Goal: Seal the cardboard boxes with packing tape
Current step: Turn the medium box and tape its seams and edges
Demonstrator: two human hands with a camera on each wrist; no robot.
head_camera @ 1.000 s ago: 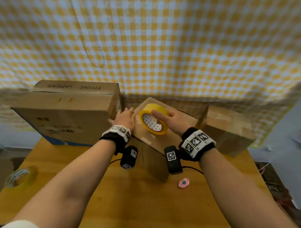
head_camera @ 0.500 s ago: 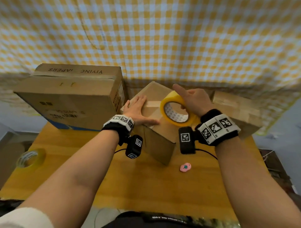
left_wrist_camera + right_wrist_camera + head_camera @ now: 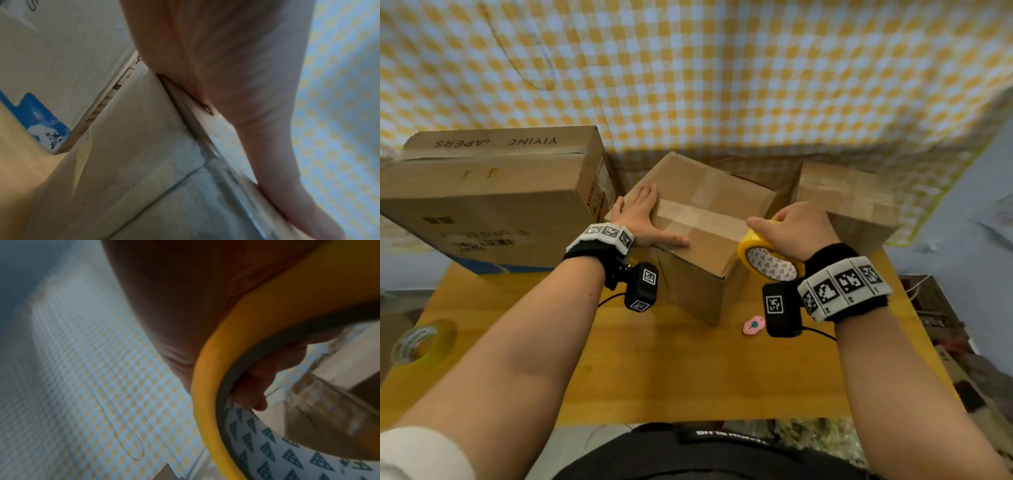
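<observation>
Right-hand grip (image 3: 796, 229): fingers curled over the rim and through the core of the yellow roll of packing tape (image 3: 767, 255), which hangs off the near right edge of the medium brown cardboard box (image 3: 709, 219) in the middle of the wooden desk (image 3: 671, 370). A clear strip of tape (image 3: 320, 410) runs taut from the roll back to the box top. Left hand (image 3: 642, 219) lies flat with fingers straight, holding nothing, pressing the tape start down at the box's left corner, just beside the large printed carton (image 3: 482, 205).

Risks, as judged from this position:
- The strip spans the top unsupported. If the roll dips or twists before it is pressed down, it could wrinkle or stick to itself.
- The pull runs away from the left hand. Too little pressure there could peel the start free or drag the box across the desk.
- The strip's line over the flap seam cannot be confirmed; a skewed line would leave the seam partly open.
- No cutter is in hand. The small pink object (image 3: 753, 324) on the desk may be one, but that cannot be told. Tearing by hand could stretch the tape.

A third brown box (image 3: 852, 205) stands to the right; a second tape roll (image 3: 421, 342) lies at the desk's left edge.
</observation>
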